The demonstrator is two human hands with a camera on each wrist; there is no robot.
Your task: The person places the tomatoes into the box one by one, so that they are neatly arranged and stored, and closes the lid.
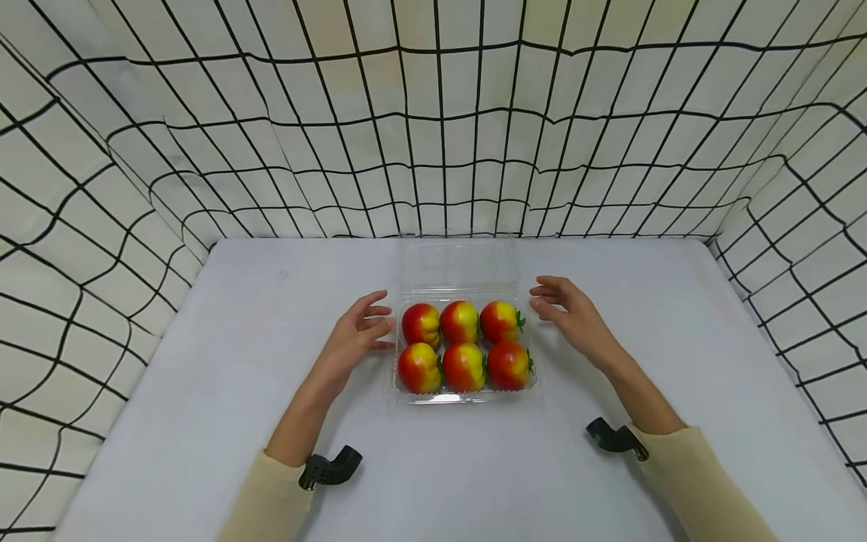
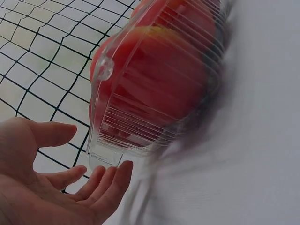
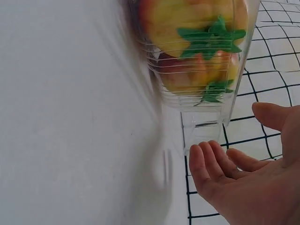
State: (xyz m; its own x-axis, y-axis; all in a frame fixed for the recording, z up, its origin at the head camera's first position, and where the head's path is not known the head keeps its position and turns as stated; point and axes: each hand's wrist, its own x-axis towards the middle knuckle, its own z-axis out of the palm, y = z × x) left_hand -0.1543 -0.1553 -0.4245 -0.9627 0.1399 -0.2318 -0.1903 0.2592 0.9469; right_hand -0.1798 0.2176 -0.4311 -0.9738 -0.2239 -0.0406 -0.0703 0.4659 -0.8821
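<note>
A clear plastic clamshell box (image 1: 443, 397) sits in the middle of the white table, its lid (image 1: 459, 265) folded open toward the back. Two rows of round red-and-yellow fruits (image 1: 463, 367) fill it, some with green leafy tops (image 3: 213, 40). My left hand (image 1: 352, 335) is at the box's left side, fingers relaxed and slightly bent, holding nothing. On the other side, my right hand (image 1: 569, 312) hovers by the back right corner, thumb and fingers apart around bare air. In the left wrist view, fingertips (image 2: 123, 171) come close to a clear tab of the box.
A white tabletop (image 1: 257, 324) spreads around the box. Black netting (image 1: 440, 120) hangs in front of pale walls at the back and both sides. Dark wrist-worn devices (image 1: 332, 467) stick out near both sleeve cuffs.
</note>
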